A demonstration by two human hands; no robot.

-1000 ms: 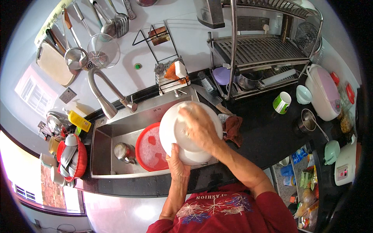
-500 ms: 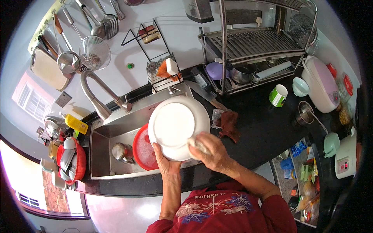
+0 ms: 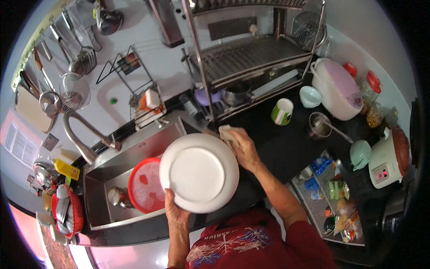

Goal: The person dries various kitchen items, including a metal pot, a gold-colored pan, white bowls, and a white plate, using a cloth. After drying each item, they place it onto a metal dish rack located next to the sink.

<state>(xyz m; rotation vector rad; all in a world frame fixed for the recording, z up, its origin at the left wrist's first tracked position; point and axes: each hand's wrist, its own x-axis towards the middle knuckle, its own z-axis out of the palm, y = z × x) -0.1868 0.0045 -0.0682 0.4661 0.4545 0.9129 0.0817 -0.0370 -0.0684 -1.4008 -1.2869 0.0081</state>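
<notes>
While left fingers (image 3: 171, 207) grip it, plate (image 3: 199, 172) hovers over sink (image 3: 148, 143).

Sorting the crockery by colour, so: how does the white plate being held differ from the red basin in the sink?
The white plate is held up by the left hand at its lower edge, underside showing; the red basin sits down in the sink. The plate is plain white, the basin red with water inside. The right hand presses a cloth to the plate's rim; nothing touches the basin. Both are round.
</notes>
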